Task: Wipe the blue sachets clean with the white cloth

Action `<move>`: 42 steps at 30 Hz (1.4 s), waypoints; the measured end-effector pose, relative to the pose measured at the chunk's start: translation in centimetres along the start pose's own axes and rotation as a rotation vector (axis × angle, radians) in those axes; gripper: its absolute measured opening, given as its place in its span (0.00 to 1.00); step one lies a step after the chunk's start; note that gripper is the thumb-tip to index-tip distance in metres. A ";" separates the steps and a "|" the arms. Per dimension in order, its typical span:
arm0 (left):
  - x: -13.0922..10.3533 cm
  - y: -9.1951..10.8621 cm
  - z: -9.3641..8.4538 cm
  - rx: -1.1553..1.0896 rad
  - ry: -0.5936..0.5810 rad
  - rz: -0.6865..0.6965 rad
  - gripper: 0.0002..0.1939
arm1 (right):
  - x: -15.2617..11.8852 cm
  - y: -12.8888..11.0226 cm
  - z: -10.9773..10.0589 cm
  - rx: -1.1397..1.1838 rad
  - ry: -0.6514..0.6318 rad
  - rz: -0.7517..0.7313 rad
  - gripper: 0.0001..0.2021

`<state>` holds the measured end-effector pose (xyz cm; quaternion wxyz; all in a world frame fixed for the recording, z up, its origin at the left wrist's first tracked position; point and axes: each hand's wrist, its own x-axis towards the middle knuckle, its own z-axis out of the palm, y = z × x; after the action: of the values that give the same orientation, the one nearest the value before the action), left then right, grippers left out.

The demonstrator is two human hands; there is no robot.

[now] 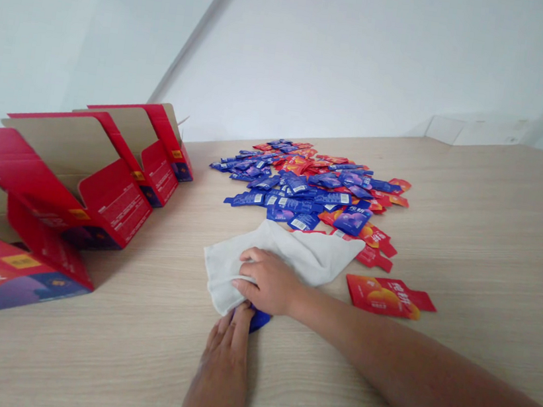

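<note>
My right hand has its fingers curled on a white cloth, which is spread over the front of the packet pile. Just below it, my left hand lies with fingers stretched out, pressing a blue packet to the table. Most of that packet is hidden under the hands and cloth. Right of the cloth lies a single red packet with orange fruit printed on it. Behind the cloth spreads a heap of blue packets mixed with red packets.
Three open red cardboard boxes stand in a row on the left: a near box, a middle box and a far box. The wooden table meets a white wall at the back.
</note>
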<state>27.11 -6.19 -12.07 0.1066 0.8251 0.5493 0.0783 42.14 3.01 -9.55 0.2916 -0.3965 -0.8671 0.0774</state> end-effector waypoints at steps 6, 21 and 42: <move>0.0 0.1 -0.2 0.013 0.006 0.002 0.32 | 0.0 -0.1 -0.2 0.025 -0.024 0.004 0.13; -0.1 0.0 0.0 0.012 0.041 0.025 0.31 | 0.1 -0.1 -0.1 0.006 -0.017 -0.003 0.14; -0.1 -0.2 0.3 -0.012 0.078 0.014 0.32 | 0.0 0.0 -0.2 0.008 -0.022 -0.002 0.14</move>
<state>26.98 -6.25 -12.42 0.0897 0.8245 0.5469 0.1143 42.21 3.01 -9.37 0.2837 -0.3937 -0.8702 0.0850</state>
